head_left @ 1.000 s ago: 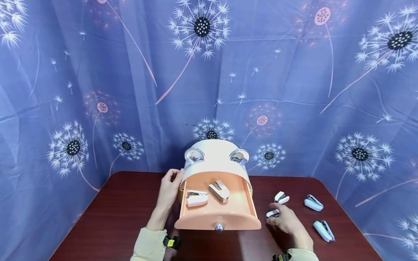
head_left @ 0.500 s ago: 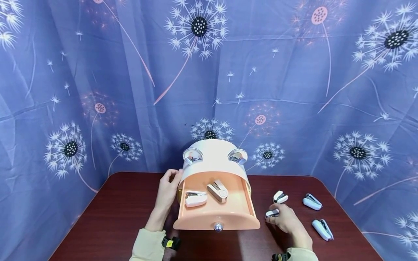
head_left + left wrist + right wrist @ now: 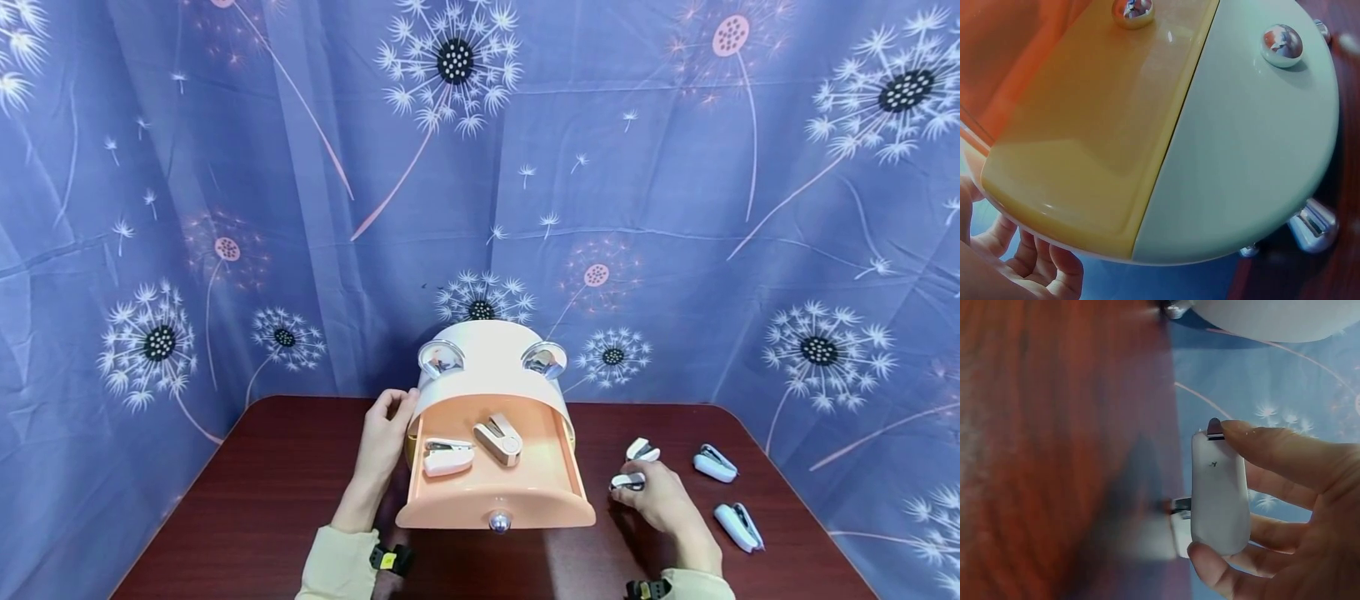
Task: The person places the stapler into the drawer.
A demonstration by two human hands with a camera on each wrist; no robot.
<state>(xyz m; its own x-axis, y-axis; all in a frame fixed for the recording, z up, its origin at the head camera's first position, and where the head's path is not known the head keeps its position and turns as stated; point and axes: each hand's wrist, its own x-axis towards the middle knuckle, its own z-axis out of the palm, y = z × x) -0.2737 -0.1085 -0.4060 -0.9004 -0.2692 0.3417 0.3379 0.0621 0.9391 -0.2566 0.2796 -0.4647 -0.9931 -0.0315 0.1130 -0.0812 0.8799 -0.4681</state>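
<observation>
My right hand (image 3: 663, 504) pinches a small white stapler (image 3: 628, 481) at the cabinet's right. In the right wrist view, thumb and fingers grip the white stapler (image 3: 1219, 494) by its ends, beside the blurred tabletop. My left hand (image 3: 382, 437) touches the left side of a rounded white cabinet (image 3: 491, 354); the left wrist view has its bent fingers (image 3: 1063, 265) at the cabinet's edge. The peach top drawer (image 3: 450, 508) is pulled out. Inside lie a white-and-pink stapler (image 3: 448, 460) on the left and a beige stapler (image 3: 499, 440) near the middle.
Another white stapler (image 3: 642, 450) lies just behind my right hand. Two light-blue staplers, one farther back (image 3: 715, 464) and one nearer (image 3: 740, 527), lie to the right on the dark red table (image 3: 285, 483). A blue dandelion-print curtain (image 3: 360, 292) hangs behind.
My right hand has raised the white stapler slightly, moving it closer to the white stapler behind. My left hand stays at the cabinet's side. The head view has shifted a little.
</observation>
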